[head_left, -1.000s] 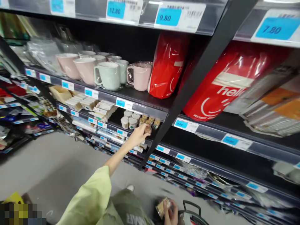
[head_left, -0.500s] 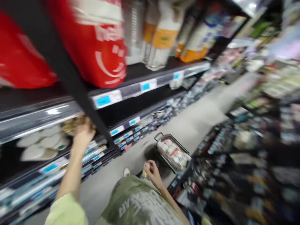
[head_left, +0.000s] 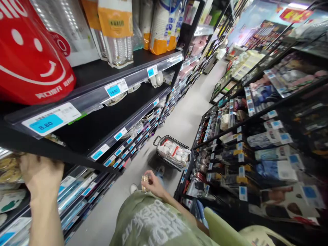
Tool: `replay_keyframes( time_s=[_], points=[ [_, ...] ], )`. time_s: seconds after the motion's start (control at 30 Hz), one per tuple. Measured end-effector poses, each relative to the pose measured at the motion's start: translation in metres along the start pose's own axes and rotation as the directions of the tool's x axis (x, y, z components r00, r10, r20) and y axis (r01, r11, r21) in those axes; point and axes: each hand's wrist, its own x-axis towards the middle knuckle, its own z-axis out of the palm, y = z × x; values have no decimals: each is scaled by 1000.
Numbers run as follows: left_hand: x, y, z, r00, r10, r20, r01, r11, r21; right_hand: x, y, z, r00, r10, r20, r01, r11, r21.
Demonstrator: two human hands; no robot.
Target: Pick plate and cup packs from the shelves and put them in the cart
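Observation:
My left hand (head_left: 42,171) reaches into a lower shelf at the left. Its fingertips are hidden by the shelf edge and the dark upright, so its grip does not show. Right beside it lie gold-coloured round pieces in clear wrapping (head_left: 9,169); whether the hand holds any of them I cannot tell. Below these is a white packet with a green mark (head_left: 11,201). Low in the middle, in front of my shirt, my right hand (head_left: 155,184) has its fingers closed on a small clear pack of gold-tan pieces (head_left: 145,183).
A wheeled basket (head_left: 189,150) filled with white and red packs stands on the aisle floor (head_left: 189,116). Above my left hand, a shelf bears a red smiley bag (head_left: 30,58) and orange-white packs (head_left: 116,34). Racks of packaged goods (head_left: 241,143) line the right side.
My view has swung right and sharpened, so the shelves and basket appear shifted left. My left hand stays in the lower shelf by the gold pieces. My right hand keeps its small pack.

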Motion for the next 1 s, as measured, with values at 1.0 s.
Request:
replay_keyframes(
  time_s=[1.0],
  points=[
    [-148, 18, -82, 975, -145, -167, 93, 954, -286, 15, -29, 52, 963, -109, 247, 171, 954, -245]
  ],
)
